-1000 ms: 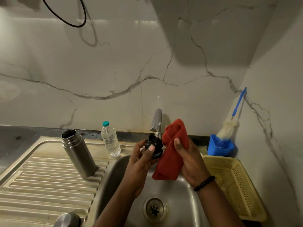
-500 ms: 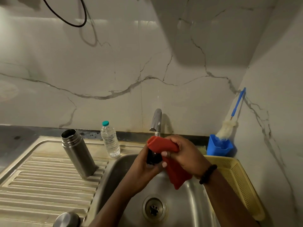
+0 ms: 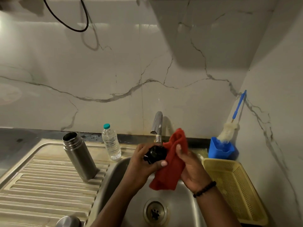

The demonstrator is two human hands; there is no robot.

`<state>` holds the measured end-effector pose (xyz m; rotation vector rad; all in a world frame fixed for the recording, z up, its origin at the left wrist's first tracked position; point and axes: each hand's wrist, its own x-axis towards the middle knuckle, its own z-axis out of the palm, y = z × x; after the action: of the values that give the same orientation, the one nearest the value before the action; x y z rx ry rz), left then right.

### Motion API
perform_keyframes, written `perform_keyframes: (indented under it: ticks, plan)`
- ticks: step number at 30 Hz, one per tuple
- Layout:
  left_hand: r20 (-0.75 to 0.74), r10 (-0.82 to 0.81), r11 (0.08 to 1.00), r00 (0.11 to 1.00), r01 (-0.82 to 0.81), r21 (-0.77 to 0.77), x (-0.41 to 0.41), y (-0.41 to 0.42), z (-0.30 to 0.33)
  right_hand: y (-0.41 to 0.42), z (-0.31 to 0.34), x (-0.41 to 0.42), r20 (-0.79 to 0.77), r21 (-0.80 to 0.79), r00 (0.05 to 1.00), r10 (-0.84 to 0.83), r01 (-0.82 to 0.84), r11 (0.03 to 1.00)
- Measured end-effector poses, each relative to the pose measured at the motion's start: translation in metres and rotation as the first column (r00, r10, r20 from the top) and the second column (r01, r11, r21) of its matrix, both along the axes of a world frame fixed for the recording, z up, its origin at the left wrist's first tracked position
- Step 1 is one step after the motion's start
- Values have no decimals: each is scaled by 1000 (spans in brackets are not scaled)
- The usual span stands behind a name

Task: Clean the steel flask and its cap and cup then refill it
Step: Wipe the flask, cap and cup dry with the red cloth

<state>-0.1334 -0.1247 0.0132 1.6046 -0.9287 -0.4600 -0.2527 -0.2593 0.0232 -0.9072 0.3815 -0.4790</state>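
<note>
Head view: cap (black) inside left-hand fingers.

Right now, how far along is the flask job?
Done: the open steel flask stands uncapped on the ribbed drainboard. In hand: the left hand grips the black cap while the right hand holds the red cloth beside it. Left: the steel cup, recapping, refilling.

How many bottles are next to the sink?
2. The steel flask stands open on the ridged drainboard. The clear water bottle with a teal cap stands right of it, by the wall. None seems hidden.
</note>
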Motion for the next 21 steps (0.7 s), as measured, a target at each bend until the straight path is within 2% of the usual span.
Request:
perform_keyframes:
  ticks: [3, 6, 8, 12, 14, 18, 21]
  plan:
    - [-271, 48, 989, 961, -83, -119, 2, 5, -1, -5, -12, -1, 162, 373, 976, -145, 75, 925]
    - [-461, 0, 970, 887, -113, -216, -2, 3, 1, 1, -27, 0, 210, 537, 956, -207, 64, 841]
    - [-513, -55, 963, 857, -91, -255, -6, -1, 2, 9, -41, 3, 237, 565, 950, -205, 36, 824]
    - [-422, -44, 967, 906, -67, -245, -9, -3, 1, 17, -44, 10, 292, 546, 944, -151, -36, 837]
    - [-428, -58, 968, 902, -54, -246, -10, -1, 2, 16, -44, 12, 308, 532, 944, -118, -68, 844]
    - [-535, -129, 965, 835, -19, -262, -12, 1, 12, 2, -52, 19, 247, 612, 951, -189, -2, 791]
    - [-528, -120, 987, 840, 46, -151, -17, -2, 13, 9, -52, 23, 67, 583, 978, -198, 123, 803]
